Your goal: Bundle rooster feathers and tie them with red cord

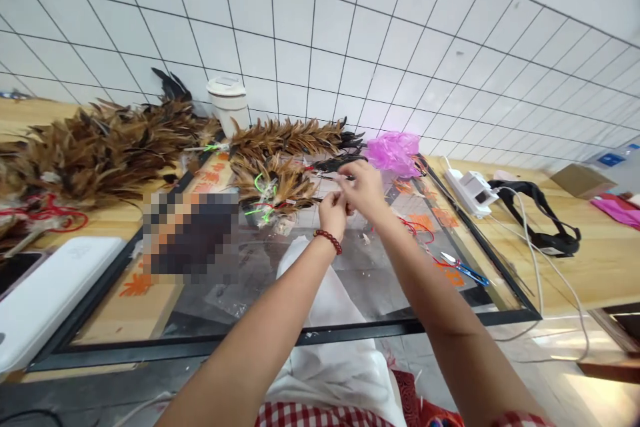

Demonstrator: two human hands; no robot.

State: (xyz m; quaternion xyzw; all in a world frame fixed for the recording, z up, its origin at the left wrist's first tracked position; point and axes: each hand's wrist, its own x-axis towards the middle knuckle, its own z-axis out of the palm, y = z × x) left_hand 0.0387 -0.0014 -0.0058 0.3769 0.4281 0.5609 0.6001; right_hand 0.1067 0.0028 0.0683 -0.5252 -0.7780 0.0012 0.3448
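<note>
Over the middle of a black-framed glass panel [350, 332], my two hands meet. My left hand [334, 213], with a red bead bracelet on the wrist, is closed in a pinch on something too small to make out. My right hand [363, 187] touches it from the right, its fingers bent together around something hidden. Just left of them lies a bunch of brown feathers [275, 187] with green and red ties. Black feathers [340, 163] lie behind my fingers. Red thread [417, 227] rests on the glass to the right of my right hand.
Brown feather piles [100, 147] cover the back left. A white lidded cup [229, 107] and a pink plastic bag [395, 152] stand by the tiled wall. Blue-handled scissors [467, 270] lie on the glass at right. Further right are a power strip [470, 190] and black strap [540, 220].
</note>
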